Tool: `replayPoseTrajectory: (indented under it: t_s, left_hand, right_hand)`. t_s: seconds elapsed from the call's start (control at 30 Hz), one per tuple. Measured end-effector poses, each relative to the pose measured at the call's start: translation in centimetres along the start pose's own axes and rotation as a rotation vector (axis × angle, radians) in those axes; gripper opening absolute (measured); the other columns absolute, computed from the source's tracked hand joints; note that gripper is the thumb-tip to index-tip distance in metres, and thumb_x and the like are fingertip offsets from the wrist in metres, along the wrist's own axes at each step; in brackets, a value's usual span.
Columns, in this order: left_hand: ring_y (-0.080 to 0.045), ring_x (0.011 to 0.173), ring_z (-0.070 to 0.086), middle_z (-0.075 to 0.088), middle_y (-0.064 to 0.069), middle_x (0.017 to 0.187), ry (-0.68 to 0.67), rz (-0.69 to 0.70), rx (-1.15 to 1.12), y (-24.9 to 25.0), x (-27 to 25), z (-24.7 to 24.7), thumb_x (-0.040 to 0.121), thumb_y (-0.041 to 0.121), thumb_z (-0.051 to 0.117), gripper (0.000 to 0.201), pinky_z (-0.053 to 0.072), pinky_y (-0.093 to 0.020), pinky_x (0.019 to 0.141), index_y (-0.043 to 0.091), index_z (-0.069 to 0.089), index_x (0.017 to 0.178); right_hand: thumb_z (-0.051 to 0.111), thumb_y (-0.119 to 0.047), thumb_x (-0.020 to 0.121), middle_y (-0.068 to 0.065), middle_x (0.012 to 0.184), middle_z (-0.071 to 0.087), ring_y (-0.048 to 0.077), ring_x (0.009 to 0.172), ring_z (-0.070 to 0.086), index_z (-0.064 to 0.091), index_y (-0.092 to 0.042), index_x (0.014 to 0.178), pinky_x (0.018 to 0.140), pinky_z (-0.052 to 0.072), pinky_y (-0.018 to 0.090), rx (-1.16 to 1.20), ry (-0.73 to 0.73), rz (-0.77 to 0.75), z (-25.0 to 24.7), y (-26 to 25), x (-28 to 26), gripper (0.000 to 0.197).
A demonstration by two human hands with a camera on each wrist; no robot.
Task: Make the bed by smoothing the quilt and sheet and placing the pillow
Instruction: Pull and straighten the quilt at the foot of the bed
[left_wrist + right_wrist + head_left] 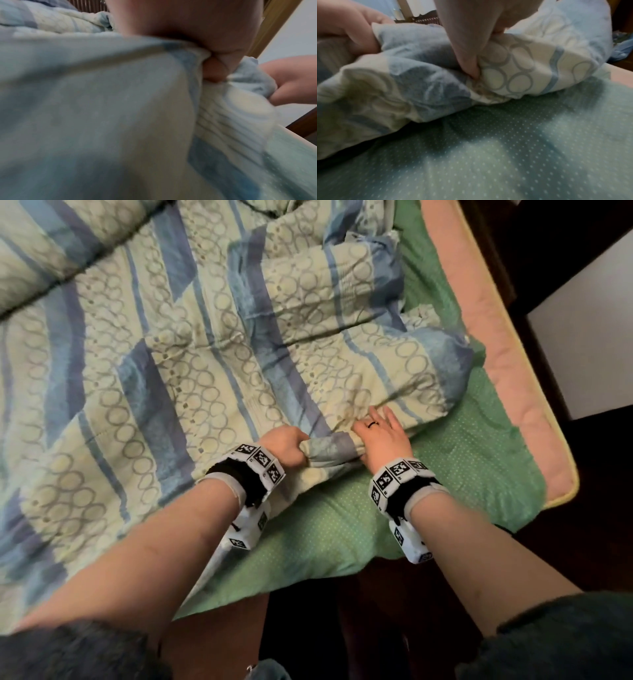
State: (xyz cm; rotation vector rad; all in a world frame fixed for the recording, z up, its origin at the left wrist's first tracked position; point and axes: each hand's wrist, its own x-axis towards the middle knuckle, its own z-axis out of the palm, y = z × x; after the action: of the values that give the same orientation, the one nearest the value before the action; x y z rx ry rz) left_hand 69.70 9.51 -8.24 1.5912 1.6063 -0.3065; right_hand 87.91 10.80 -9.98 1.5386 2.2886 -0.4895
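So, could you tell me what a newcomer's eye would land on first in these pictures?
The rumpled blue-and-cream quilt covering most of the bed. At its near edge the left hand grips a bunched fold while the right hand pinches the fabric beside it. The dotted green sheet lies bare at right.

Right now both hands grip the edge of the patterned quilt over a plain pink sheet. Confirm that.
Wrong on the sheet: it is green with small white dots, as the right wrist view shows. Both hands, left and right, do grip the quilt edge.

Left hand (287, 447) a tight fist; right hand (383, 436) thumb pinching, fingers (388, 414) extended.
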Motion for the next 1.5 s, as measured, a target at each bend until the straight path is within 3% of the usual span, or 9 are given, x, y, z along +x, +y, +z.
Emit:
replayPoseTrajectory:
  t_s: [0.17,0.43,0.53,0.7,0.93,1.13,1.23,1.37,1.5]
  left_hand:
    - [-0.025,0.091,0.062,0.062,-0.016,0.087,-0.056,-0.106,-0.065,2.4,-3.9,0.3,0.077,0.005,0.055,0.028,0.041,-0.025,0.073,-0.003,0.068,0.1]
    - [-0.023,0.077,0.047,0.053,-0.015,0.076,-0.146,-0.282,-0.106,6.6,-10.9,4.5,0.079,0.003,0.048,0.023,0.036,-0.027,0.064,0.003,0.05,0.056]
    - [-0.027,0.094,0.055,0.057,-0.017,0.102,-0.213,-0.261,-0.111,8.3,-11.4,7.0,0.075,0.018,0.061,0.033,0.044,-0.03,0.076,-0.002,0.063,0.101]
    - [-0.032,0.125,0.049,0.046,-0.015,0.139,-0.08,-0.194,0.094,9.2,-10.2,13.0,0.093,0.032,0.054,0.057,0.04,-0.037,0.098,0.016,0.033,0.143]
    - [-0.022,0.147,0.017,0.011,0.002,0.16,-0.171,-0.052,0.28,6.9,-6.5,22.0,0.081,0.049,0.063,0.083,0.019,-0.049,0.117,0.032,0.017,0.149]
    - [-0.03,0.148,-0.009,-0.015,-0.001,0.16,0.216,-0.037,0.299,6.1,-3.8,24.9,0.079,0.048,0.065,0.102,0.002,-0.055,0.119,0.034,-0.008,0.149]
    - [-0.034,0.148,0.002,-0.002,-0.004,0.161,0.235,-0.102,0.213,6.8,-1.8,24.1,0.081,0.046,0.063,0.09,0.009,-0.055,0.117,0.031,0.008,0.151]
    - [-0.033,0.123,0.043,0.052,-0.01,0.128,0.404,-0.067,0.137,7.3,1.0,22.7,0.087,0.03,0.061,0.033,0.041,-0.044,0.1,0.021,0.067,0.118]
    - [-0.034,0.12,0.051,0.057,-0.014,0.126,0.326,-0.081,0.225,9.6,1.8,21.7,0.093,0.021,0.051,0.029,0.045,-0.04,0.092,0.01,0.064,0.116]
  right_hand:
    - [0.052,-0.028,0.086,0.012,0.12,0.062,0.03,0.112,0.06,0.057,-0.014,0.12,0.087,0.049,0.035,-0.082,-0.158,-0.093,-4.1,-0.1,-4.3,0.037]
    - [0.059,-0.018,0.075,0.003,0.061,0.045,0.018,0.052,0.034,0.04,-0.016,0.053,0.049,0.025,0.023,0.079,-0.543,-0.016,-6.0,0.2,-11.8,0.029]
    - [0.062,-0.029,0.08,0.007,0.104,0.065,0.026,0.083,0.057,0.063,-0.013,0.095,0.075,0.048,0.027,0.028,-0.539,-0.052,-4.0,2.9,-13.7,0.021]
    - [0.057,-0.03,0.088,0.006,0.147,0.04,0.028,0.135,0.035,0.027,-0.028,0.144,0.109,0.025,0.044,-0.038,-0.26,0.044,1.5,8.0,-14.9,0.064]
    - [0.053,-0.038,0.091,-0.003,0.16,-0.014,0.022,0.148,-0.008,-0.003,-0.035,0.15,0.117,0.004,0.052,0.23,-0.247,0.31,11.6,10.3,-15.3,0.081]
    - [0.061,-0.028,0.089,0.003,0.16,-0.009,0.031,0.147,0.003,0.002,-0.027,0.151,0.118,0.014,0.044,0.773,0.12,0.858,17.9,12.0,-15.6,0.087]
    - [0.061,-0.023,0.089,0.008,0.16,-0.004,0.03,0.148,0.002,0.002,-0.017,0.152,0.119,0.007,0.037,0.831,0.255,0.94,18.7,14.6,-14.3,0.086]
    - [0.064,-0.032,0.087,0.013,0.156,0.022,0.027,0.145,0.021,0.011,-0.018,0.15,0.115,0.017,0.046,0.841,0.07,0.977,18.8,17.5,-13.1,0.084]
    - [0.062,-0.029,0.088,0.017,0.125,0.06,0.029,0.121,0.052,0.051,-0.009,0.119,0.104,0.03,0.038,0.688,0.091,0.857,18.4,18.7,-13.5,0.038]
